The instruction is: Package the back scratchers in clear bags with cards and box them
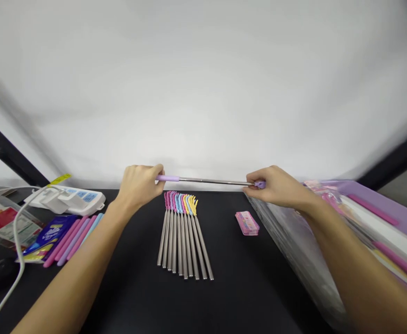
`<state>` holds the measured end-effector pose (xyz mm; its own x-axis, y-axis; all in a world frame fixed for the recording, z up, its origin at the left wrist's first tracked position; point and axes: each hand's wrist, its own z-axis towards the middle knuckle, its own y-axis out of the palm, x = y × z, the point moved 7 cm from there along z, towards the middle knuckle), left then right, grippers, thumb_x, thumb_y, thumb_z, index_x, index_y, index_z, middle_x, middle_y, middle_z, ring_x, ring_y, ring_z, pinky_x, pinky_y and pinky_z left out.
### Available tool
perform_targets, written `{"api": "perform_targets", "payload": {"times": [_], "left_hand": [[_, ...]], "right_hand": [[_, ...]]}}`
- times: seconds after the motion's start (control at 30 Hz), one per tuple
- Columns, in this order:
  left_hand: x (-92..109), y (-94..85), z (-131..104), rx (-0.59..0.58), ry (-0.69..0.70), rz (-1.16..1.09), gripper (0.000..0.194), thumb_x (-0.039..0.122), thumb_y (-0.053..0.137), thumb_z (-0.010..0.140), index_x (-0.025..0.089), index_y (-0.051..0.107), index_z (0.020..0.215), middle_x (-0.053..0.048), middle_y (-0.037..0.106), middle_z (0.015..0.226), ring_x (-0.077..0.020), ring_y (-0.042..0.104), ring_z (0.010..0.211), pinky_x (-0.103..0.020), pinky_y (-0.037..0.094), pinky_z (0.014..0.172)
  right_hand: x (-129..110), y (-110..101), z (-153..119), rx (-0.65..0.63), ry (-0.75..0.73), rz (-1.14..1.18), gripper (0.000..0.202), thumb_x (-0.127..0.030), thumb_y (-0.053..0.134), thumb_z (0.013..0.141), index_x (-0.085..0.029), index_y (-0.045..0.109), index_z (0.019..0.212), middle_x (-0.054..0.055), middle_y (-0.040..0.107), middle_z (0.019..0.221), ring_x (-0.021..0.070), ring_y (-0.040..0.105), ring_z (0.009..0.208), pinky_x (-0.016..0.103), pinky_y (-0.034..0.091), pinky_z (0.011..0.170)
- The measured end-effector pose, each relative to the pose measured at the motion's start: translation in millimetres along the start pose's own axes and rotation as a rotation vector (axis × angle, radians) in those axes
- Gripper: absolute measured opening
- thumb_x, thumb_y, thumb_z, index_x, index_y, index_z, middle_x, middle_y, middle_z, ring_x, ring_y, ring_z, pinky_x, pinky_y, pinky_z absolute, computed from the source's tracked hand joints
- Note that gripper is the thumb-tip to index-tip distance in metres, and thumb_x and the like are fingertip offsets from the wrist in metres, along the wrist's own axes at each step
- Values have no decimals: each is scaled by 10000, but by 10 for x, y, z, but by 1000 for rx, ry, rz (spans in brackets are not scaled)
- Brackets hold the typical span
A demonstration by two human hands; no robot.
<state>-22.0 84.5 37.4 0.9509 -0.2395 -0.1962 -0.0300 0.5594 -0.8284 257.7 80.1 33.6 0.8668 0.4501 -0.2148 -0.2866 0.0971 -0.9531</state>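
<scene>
A thin metal rod (213, 181) with a purple sleeve at its left end is stretched level between my hands, above the far edge of the black table. My left hand (143, 183) is closed round the purple handle (168, 178). At the other end, my right hand (272, 185) pinches the rod beside its small purple tip (260, 184). Below lie several metal rods (184, 243) fanned side by side, their hand-shaped tips in pink, purple, blue and yellow pointing away. A small stack of pink cards (247, 223) rests right of them.
Left on the black table (134, 287) are a white power strip (73, 199), a cable, a blue packet (52, 235), several coloured tubes (67, 241) and a clear box. Right are clear plastic bags (294, 241) and a purple bin (380, 197). A white wall stands behind.
</scene>
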Motion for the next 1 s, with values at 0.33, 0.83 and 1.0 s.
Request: {"api": "perform_targets", "payload": {"times": [0.33, 0.83, 1.0], "left_hand": [[879, 195, -106, -127, 245, -115, 221, 262, 434, 907, 182, 626, 832, -45, 677, 636, -189, 615, 544, -278, 237, 494], [964, 27, -128, -147, 348, -282, 299, 386, 343, 1014, 225, 594, 1043, -15, 699, 829, -171, 635, 661, -256, 321, 534], [1089, 110, -168, -190, 382, -321, 325, 384, 351, 1006, 222, 632, 1019, -30, 713, 833, -181, 652, 688, -263, 368, 553]], "right_hand": [[-471, 294, 82, -41, -34, -87, 188, -179, 517, 685, -214, 439, 517, -26, 420, 465, 133, 352, 486, 277, 224, 517], [463, -284, -307, -71, 421, 227, 418, -518, 516, 892, -138, 691, 885, 116, 740, 799, 203, 679, 665, 321, 506, 671], [786, 15, -558, -503, 717, -45, 309, -387, 721, 731, -152, 622, 558, 91, 704, 604, 219, 673, 564, 344, 506, 632]]}}
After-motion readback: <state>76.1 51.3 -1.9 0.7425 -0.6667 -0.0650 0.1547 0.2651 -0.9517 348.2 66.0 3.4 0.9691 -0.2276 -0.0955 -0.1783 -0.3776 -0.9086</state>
